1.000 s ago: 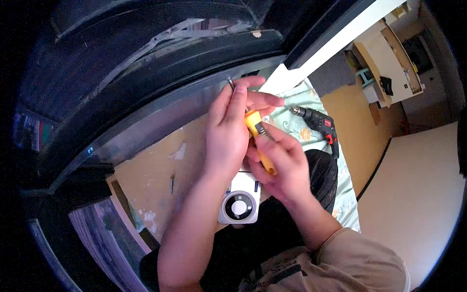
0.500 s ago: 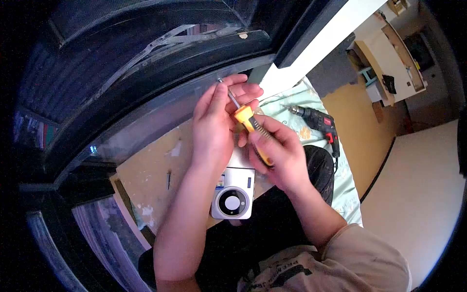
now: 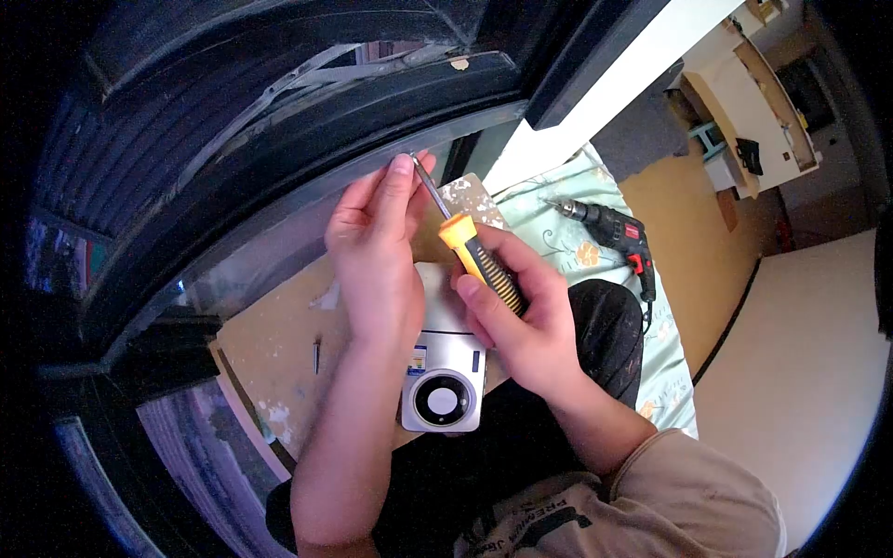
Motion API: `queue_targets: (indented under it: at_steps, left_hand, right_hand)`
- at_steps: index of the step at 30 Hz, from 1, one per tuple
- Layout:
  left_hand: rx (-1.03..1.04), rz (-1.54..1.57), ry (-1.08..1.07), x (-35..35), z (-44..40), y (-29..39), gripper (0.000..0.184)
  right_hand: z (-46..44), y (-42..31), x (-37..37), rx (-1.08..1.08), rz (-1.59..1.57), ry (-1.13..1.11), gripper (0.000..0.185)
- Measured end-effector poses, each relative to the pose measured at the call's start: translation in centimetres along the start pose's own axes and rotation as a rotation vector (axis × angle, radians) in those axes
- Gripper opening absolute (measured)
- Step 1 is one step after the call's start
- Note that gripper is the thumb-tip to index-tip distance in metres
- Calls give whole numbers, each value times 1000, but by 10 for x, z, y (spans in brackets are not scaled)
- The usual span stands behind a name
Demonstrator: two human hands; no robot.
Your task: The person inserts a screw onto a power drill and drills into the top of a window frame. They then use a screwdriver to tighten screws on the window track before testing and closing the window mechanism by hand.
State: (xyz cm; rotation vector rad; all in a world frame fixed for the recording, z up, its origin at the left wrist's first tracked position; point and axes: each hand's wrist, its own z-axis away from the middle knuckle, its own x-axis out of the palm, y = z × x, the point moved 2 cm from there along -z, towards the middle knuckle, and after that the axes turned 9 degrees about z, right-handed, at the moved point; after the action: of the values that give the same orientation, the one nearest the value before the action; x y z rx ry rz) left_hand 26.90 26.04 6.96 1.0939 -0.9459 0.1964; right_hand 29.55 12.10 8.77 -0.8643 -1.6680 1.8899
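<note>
Left hand (image 3: 377, 219) now pinched together at screwdriver (image 3: 479, 256) tip, near dark frame (image 3: 484, 121), right hand (image 3: 526, 307) gripping handle, paint-spotted board (image 3: 265, 339) below, tan floor (image 3: 684, 232).

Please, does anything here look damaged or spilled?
White patches mark the brown board, perhaps dried paint or wear. A pale spot on the dark frame may be a chip. They stand out against darker surfaces.

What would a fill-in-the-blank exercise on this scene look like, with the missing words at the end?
The right hand grips a yellow and black ____. The hand at the metal tip is the person's ____ one. A black and red ____ lies on the flowered cloth.

Missing words: screwdriver; left; drill.
</note>
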Motion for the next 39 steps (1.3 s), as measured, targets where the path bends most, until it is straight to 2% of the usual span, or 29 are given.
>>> queue_targets:
  at_steps: [5,7,10,11,15,20,26,29,30,32,33,34,36,38,39]
  left_hand:
    - [27,-80,-25,-3,-4,2,22]
    - [28,-116,-13,-2,-5,4,23]
    - [43,-151,-31,-3,-6,7,25]
    - [52,-170,-64,-5,-6,8,26]
    - [84,-261,-98,-4,-6,10,28]
    - [114,-347,-72,-1,-4,10,28]
    - [145,-389,-89,-4,-9,7,30]
    - [146,-392,-115,-7,-9,9,28]
    - [139,-386,-125,-8,-11,9,26]
    - [103,-344,-132,-14,-13,6,25]
    - [58,-306,-130,-15,-15,6,24]
    - [75,-302,-130,-13,-13,11,24]
    - [-46,-157,-115,-10,-10,13,23]
    - [-42,-190,-90,-8,-10,18,24]
    - [-15,-281,-98,-11,-13,18,24]
  right_hand:
    - [1,-2,-7,41,-90,-70,42]
    - [2,-1,-17,-215,67,122,37]
    - [-27,-13,-41,-572,590,235,20]
    - [-37,-19,-44,-515,575,198,16]
    - [-83,-20,-39,-593,562,211,18]
    - [-107,-15,-28,-815,704,425,23]
    - [-111,-10,-25,-904,667,528,24]
    - [-110,-14,-32,-830,633,346,23]
    - [-109,-12,-33,-870,560,302,21]
    - [-100,-19,-38,-1168,552,145,13]
    - [-91,-22,-36,-1205,653,17,22]
    - [-83,-28,-31,-1265,689,-37,18]
    - [-76,-20,-27,-1289,718,-233,20]
    - [-73,-22,-32,-1379,705,-249,31]
    - [-75,-27,-35,-1454,705,-260,26]
